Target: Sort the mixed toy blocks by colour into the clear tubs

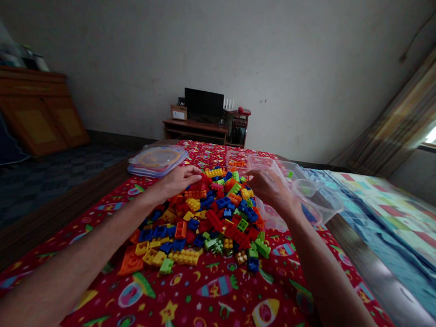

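A wide heap of toy building bricks (214, 218) in red, blue, yellow, green and orange lies in front of me. At its far left side is my left hand (181, 180), thumb and fingers drawn together on a red brick (204, 180) at their tips. My right hand (268, 185) hovers over the far right side, fingers bent down and closed; what they hold, if anything, is hidden. Beyond and beside the right hand stand clear plastic containers (287, 167), with a few orange bricks (237, 163) in one compartment.
A red patterned cloth (215, 308) covers the table. Stacked plastic lids (157, 160) lie at the far left, and a clear round tub (321, 203) stands at right. A bed (389, 215) is on the right; a desk with a monitor (203, 104) stands against the wall.
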Available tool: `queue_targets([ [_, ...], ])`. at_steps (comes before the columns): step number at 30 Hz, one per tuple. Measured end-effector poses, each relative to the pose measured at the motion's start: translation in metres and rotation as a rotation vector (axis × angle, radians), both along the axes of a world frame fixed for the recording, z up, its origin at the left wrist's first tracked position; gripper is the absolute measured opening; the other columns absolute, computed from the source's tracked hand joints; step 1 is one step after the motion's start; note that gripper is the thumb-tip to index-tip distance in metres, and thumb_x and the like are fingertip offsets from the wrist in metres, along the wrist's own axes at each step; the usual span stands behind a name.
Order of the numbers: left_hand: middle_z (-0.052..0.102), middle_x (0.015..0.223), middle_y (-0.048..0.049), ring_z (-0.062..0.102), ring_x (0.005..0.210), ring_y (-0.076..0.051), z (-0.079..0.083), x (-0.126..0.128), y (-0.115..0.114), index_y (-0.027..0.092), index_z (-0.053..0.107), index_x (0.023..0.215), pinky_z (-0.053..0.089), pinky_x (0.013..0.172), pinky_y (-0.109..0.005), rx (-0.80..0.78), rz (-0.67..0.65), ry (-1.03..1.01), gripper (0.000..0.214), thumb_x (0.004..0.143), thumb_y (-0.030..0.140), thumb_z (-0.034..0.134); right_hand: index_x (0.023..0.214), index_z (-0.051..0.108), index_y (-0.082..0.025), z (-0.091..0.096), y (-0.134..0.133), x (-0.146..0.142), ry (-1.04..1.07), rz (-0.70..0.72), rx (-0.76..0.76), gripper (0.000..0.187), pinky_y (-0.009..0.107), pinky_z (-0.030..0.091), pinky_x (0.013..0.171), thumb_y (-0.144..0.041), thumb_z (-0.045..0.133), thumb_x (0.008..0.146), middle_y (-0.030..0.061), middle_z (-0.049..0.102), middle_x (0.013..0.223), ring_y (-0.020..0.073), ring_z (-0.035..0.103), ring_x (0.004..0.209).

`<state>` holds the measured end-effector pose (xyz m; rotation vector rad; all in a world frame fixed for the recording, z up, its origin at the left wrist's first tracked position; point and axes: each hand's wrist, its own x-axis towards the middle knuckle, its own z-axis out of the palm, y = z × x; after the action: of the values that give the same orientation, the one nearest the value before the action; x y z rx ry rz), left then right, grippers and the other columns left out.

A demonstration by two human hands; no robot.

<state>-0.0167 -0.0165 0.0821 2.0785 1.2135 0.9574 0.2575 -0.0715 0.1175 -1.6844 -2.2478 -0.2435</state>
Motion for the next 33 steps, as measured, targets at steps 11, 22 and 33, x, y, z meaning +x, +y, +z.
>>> queue_targets([
  [11,0.073,0.082,-0.0052,0.07,0.08,-0.023,0.001,0.027,-0.024,0.016,0.053,0.117,0.053,0.071,-0.033,-0.205,-0.241,-0.123,0.064,0.072,0.06,0.064,0.114,0.064,-0.021,-0.015,-0.019,-0.059,0.06,0.28,0.062,0.03,0.025,0.033,0.06,-0.035,0.051,0.091,0.0087,0.072,0.1,0.0151,0.061,0.076],
  [22,0.074,0.097,-0.0044,0.067,0.088,-0.021,0.024,-0.009,-0.014,0.02,0.073,0.093,0.05,0.087,-0.032,0.234,0.097,0.248,0.029,0.078,0.038,0.057,0.099,0.064,-0.014,-0.025,0.001,-0.026,0.067,0.201,0.2,0.023,0.025,0.034,0.062,-0.023,0.045,0.091,0.0102,0.069,0.088,0.0157,0.057,0.072],
  [33,0.075,0.097,-0.0036,0.068,0.09,-0.024,-0.003,-0.044,0.019,0.022,0.076,0.09,0.049,0.086,-0.03,0.183,0.205,0.443,0.028,0.073,0.033,0.055,0.092,0.069,-0.016,-0.019,0.022,0.021,0.002,-0.047,0.184,0.029,0.026,0.034,0.063,-0.031,0.044,0.093,0.0116,0.071,0.084,0.0187,0.061,0.075],
])
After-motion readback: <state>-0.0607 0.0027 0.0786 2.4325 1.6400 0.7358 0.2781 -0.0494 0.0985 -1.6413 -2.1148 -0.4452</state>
